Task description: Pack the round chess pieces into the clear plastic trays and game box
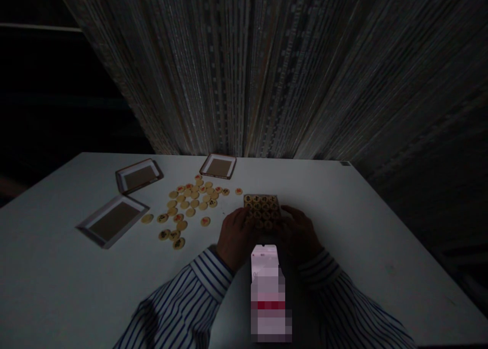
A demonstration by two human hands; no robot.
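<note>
A small box (244, 200) filled with rows of round wooden game pieces (264, 207) lies on the white table. My left hand (236, 234) is at its left side, with fingers curled over the near left edge. My right hand (301, 232) is at the right side, its fingers reaching along that edge. Both hands are dark, and whether either grips the box is hard to make out. Left of them, several loose round pieces (194, 203) are spread on the table, some with red or dark characters, others blank side up.
A lit phone (265, 260) lies between my forearms, partly pixelated. Two open brown-rimmed trays (218, 176) (157, 170) stand toward the back, and a white-rimmed tray (134, 201) lies at the left. A striped curtain (236, 74) hangs behind the white table (366, 267).
</note>
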